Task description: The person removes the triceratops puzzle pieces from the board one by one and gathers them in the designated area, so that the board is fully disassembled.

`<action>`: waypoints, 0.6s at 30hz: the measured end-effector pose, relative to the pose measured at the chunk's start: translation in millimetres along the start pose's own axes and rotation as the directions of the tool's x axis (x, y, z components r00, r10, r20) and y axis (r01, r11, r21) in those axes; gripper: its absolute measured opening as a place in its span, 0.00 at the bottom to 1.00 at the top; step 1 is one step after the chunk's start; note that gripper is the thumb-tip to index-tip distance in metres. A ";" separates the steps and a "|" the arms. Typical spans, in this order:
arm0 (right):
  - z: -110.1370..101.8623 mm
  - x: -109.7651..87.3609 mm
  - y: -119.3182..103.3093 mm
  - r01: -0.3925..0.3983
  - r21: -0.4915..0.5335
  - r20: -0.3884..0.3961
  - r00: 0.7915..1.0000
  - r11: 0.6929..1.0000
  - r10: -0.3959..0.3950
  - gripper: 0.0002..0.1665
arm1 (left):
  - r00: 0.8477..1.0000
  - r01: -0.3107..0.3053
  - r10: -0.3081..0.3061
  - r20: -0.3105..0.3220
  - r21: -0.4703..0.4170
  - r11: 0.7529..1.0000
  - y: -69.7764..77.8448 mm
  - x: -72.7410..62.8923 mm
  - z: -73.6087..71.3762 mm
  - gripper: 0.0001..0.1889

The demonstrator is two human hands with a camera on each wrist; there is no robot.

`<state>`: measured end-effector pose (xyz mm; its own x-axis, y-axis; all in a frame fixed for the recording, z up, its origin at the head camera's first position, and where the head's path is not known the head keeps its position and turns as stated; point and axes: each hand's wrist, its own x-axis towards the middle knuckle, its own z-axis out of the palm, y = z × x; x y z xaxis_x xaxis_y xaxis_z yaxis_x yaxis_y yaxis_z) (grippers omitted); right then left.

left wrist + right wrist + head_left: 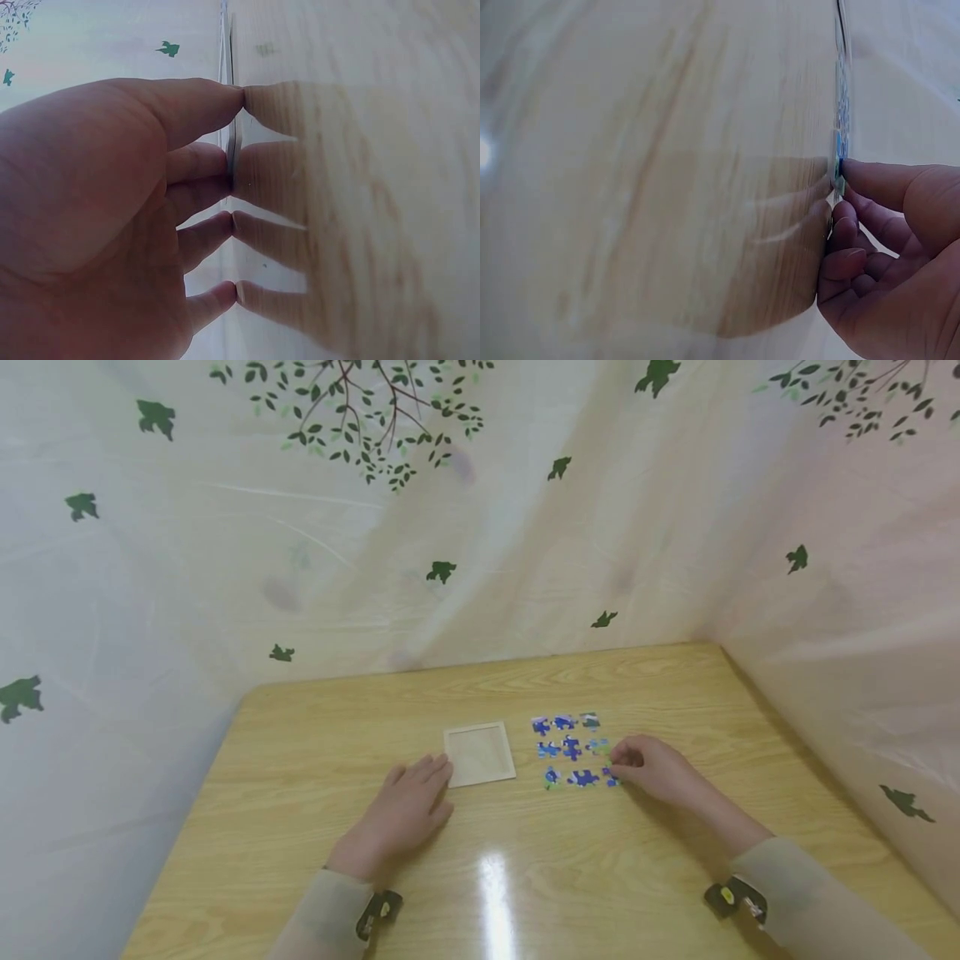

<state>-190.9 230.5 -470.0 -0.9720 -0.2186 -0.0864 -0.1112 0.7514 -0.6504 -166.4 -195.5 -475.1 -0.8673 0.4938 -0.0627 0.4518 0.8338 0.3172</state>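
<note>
A square wooden puzzle frame (507,748) lies on the table with its shallow inner panel bare. My left hand (407,803) rests at its left edge, fingers extended, and in the left wrist view the fingertips (232,90) touch the tabletop. To the right of the frame, several blue jigsaw pieces (572,747) lie spread in three rows. My right hand (660,768) is at the lower right of these rows. Its thumb and forefinger pinch the corner jigsaw piece (839,166), partly hidden by the fingertips; the other fingers are curled against the table.
The wood-grain table (600,877) ends at the back and sides against a pale hanging curtain (495,610) printed with leaves and branches. A bright light reflection shows on the tabletop near the front. Each wrist wears a small dark camera (378,912) on a strap.
</note>
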 end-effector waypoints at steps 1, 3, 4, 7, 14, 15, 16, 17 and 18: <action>0.2 0.6 -0.1 0.001 -0.001 0.002 1.000 1.000 -0.001 0.08 | 1.000 0.000 0.000 -0.001 0.000 1.000 -0.3 -0.2 0.0 0.33; 0.9 1.8 0.4 0.001 -0.004 0.006 1.000 1.000 -0.001 0.08 | 1.000 0.000 0.000 -0.004 0.003 1.000 -1.0 -0.5 0.5 0.33; 1.0 2.2 1.2 0.002 -0.007 0.007 1.000 1.000 -0.002 0.09 | 1.000 -0.002 0.002 -0.005 0.005 1.000 -1.0 -0.3 0.6 0.33; 2.0 2.8 2.9 -0.011 -0.006 0.007 1.000 1.000 0.011 0.08 | 1.000 -0.008 0.008 -0.006 0.012 1.000 -1.4 0.4 1.6 0.33; 3.8 1.9 4.1 -0.003 0.002 0.002 1.000 1.000 0.003 0.07 | 1.000 -0.018 0.019 -0.013 0.024 1.000 -2.0 1.4 2.4 0.33; 3.8 1.8 3.9 -0.003 0.002 0.001 1.000 1.000 0.003 0.06 | 1.000 -0.019 0.020 -0.015 0.023 1.000 -2.0 1.4 2.3 0.32; 3.9 1.8 3.8 0.003 0.001 0.001 1.000 1.000 -0.003 0.07 | 1.000 -0.020 0.021 -0.016 0.023 1.000 -2.1 1.3 2.1 0.32; 3.9 1.9 3.5 0.004 0.000 -0.001 1.000 1.000 -0.004 0.06 | 1.000 -0.023 0.024 -0.020 0.021 1.000 -2.4 1.4 2.2 0.32; 3.7 2.0 3.4 0.011 -0.003 -0.001 1.000 1.000 -0.011 0.07 | 0.999 -0.025 0.025 -0.021 0.021 0.999 -2.6 1.3 2.2 0.32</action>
<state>-192.5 230.2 -475.1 -0.9709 -0.2261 -0.0791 -0.1220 0.7508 -0.6491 -168.3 -196.4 -478.1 -0.8598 0.5093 -0.0353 0.4772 0.8263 0.2991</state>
